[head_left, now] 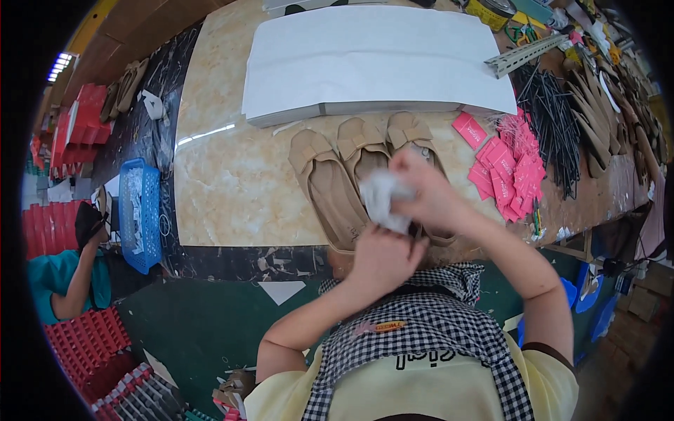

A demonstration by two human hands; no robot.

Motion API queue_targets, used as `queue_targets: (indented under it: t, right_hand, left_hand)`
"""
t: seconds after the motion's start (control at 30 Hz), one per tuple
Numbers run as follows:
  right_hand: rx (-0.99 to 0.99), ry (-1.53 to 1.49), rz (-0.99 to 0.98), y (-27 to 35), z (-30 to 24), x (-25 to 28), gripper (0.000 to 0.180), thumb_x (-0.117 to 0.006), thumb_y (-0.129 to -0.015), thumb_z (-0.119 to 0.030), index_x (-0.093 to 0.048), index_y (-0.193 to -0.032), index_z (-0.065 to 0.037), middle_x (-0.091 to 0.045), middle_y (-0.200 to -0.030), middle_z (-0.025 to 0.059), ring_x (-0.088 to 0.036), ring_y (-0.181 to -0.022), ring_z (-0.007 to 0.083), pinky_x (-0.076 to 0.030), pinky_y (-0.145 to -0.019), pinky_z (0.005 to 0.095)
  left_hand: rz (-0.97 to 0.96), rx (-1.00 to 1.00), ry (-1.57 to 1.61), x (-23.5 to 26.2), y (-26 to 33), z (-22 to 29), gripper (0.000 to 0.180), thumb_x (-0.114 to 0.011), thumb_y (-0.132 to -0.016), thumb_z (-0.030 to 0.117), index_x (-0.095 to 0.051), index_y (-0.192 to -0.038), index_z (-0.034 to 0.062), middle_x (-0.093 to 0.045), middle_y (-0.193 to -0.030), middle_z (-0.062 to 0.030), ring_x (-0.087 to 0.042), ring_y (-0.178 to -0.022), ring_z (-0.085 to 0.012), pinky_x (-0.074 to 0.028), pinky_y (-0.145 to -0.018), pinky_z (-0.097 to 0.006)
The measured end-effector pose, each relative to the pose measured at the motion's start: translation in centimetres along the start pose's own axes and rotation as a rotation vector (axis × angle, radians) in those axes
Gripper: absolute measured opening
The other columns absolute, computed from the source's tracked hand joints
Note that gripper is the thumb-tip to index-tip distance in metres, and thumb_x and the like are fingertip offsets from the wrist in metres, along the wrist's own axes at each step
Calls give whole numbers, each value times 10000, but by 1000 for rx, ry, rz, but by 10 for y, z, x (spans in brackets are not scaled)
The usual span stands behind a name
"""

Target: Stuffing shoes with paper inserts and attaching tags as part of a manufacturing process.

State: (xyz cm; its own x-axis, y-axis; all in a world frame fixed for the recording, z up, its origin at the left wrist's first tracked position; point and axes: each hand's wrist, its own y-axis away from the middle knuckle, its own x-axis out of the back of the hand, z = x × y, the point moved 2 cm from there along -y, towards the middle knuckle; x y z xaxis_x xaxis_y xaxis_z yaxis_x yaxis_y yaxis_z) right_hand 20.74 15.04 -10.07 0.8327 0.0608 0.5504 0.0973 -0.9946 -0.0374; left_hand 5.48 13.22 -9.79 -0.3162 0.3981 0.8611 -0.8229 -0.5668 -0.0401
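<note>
Three beige flat shoes with bows lie side by side in front of me, toes pointing away: a left shoe (326,186), a middle shoe (357,137) and a right shoe (409,130). My right hand (430,193) is closed on a crumpled white cloth or wad of paper (385,196), blurred by motion, above the middle shoe. Curled around the heel end of that middle shoe is my left hand (385,261), its fingers closed. The heel itself is hidden by the hand and the white wad.
Beyond the shoes a white sheet (379,59) covers a wide box. Pink tags (502,172) and black sticks (551,126) lie to the right, near more beige shoes (593,116). At left stand a blue basket (140,210) and a co-worker's arm (76,281).
</note>
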Motion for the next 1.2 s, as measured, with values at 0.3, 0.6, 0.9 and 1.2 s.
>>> queue_targets:
  t: [0.3,0.6,0.9,1.2]
  right_hand:
    - [223,585,43,-33,-9,-25,491,-746,-721,-263,-645,-1169,-88,-546,-953,70,-529,-984,264,-419,-932,412]
    - [28,779,241,-54,32,-6,647,-770,-736,-289,-559,-1314,-89,-565,-1118,90,-498,-1142,288,-305,-1090,491]
    - [42,406,265,51,-1,21,639,-748,-766,-134,-513,-1360,-110,-472,-1382,119,-419,-1308,366,-336,-1116,496]
    - [-595,-1689,446,68,-1,46,545,-554,-967,-260,-398,-1443,-45,-520,-1378,140,-543,-1237,217,-489,-998,359]
  left_hand:
    - [71,-20,32,-15,5,2,258,-673,-814,274,-633,-727,34,-662,-726,-122,-647,-697,-236,-454,-751,-352]
    - [169,-340,-239,13,-55,-19,353,-649,-834,395,-653,-629,108,-570,-554,-52,-536,-436,-234,-409,-434,-376]
    - [638,-31,-340,56,-231,-143,365,-660,-846,350,-690,-1127,118,-601,-1081,-180,-566,-1000,-378,-418,-939,-517]
    - [267,-840,337,73,-60,52,172,-705,-716,206,-666,-824,78,-663,-932,-110,-635,-1001,-282,-550,-830,-420]
